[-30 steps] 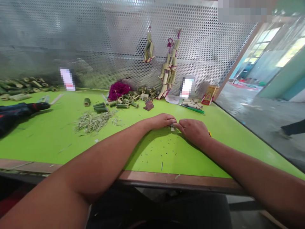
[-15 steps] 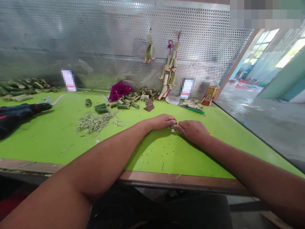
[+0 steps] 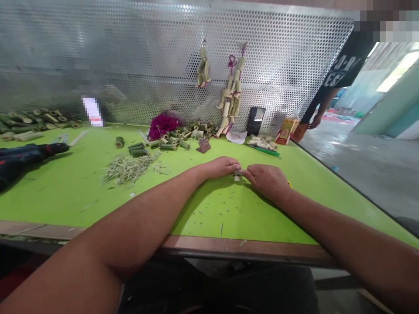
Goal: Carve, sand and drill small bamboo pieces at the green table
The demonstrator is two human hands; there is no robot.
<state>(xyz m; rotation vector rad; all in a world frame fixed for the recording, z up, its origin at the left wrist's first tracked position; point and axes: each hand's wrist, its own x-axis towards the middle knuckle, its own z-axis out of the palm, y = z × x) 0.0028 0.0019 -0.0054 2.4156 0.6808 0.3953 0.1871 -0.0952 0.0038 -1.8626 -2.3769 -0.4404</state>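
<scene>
Over the green tabletop (image 3: 278,218), my two hands meet around a short pale bamboo piece (image 3: 237,178). My left hand (image 3: 224,167) is closed on it from the left, its fingertips covering the upper part. My right hand (image 3: 266,178) is closed too, its thumb pointing at the piece. A yellow end (image 3: 290,185) sticks out behind the right hand and a thin grey edge shows at the thumb, like a knife, mostly hidden by the fingers. Small dark specks and a sliver (image 3: 221,228) lie below the hands.
Bamboo shavings (image 3: 129,169), cut bamboo tubes (image 3: 139,150), purple string (image 3: 163,125) and a brown piece (image 3: 204,146) lie left. A power drill (image 3: 29,159) is far left. Behind are strung bamboo figures (image 3: 233,96), a phone (image 3: 255,121), green-handled tool (image 3: 266,151) and bottle (image 3: 288,128). A person (image 3: 340,65) stands right.
A person has come into view at the right behind the mesh panel's edge. My hands stay almost in place, with slightly more of the bamboo piece showing between them.
</scene>
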